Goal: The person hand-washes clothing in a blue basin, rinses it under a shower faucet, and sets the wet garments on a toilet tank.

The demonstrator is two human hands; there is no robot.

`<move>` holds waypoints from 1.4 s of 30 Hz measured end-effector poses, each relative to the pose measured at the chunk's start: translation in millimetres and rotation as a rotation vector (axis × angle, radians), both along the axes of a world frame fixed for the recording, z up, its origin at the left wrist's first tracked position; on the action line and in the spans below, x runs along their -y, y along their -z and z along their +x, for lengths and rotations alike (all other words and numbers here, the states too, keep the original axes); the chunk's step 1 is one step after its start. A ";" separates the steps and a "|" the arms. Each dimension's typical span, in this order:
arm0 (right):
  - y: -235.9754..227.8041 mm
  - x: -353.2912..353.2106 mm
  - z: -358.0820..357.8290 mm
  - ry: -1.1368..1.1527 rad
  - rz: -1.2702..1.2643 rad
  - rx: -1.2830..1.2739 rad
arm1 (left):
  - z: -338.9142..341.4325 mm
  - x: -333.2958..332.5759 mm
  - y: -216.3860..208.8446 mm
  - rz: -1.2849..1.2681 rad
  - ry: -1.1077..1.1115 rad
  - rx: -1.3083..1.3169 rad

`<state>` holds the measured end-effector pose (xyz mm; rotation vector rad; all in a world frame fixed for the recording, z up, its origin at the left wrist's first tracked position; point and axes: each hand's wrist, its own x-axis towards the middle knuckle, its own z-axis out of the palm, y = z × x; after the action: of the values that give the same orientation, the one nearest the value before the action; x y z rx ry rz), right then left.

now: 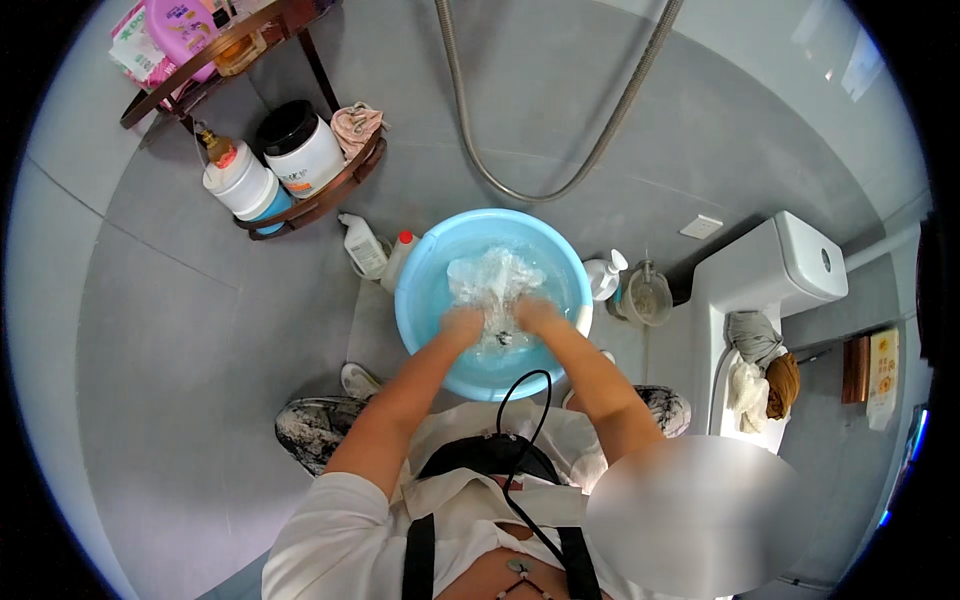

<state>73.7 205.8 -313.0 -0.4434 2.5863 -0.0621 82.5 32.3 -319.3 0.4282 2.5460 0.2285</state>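
A light blue round basin [420,290] of water stands on the floor between my feet. Wet white cloth [490,275] lies bunched in the middle of the water, its surface bright and partly blurred. My left hand [463,325] is at the near left edge of this cloth. On the opposite side, my right hand [537,315] touches or nearly touches the cloth's near right edge. Motion smears both hands, and their fingers are partly hidden in the water and cloth, so I cannot make out their grip.
Left of the basin stand a white bottle [362,247] and a red-capped bottle [398,262]. A pump bottle [605,275] and a clear container [645,297] are to its right. Beyond hangs a metal shower hose [525,196]. Clothes lie on the toilet [735,265]; a corner shelf [330,200] holds tubs.
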 end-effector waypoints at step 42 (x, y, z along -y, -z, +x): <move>-48.4 13.6 10.4 0.643 -1.026 0.114 | -12.2 -12.8 -268.4 2.246 -0.327 0.368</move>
<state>84.1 192.3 -264.6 0.0897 2.2846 -1.5979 70.3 45.1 -50.9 0.5095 0.8643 2.7728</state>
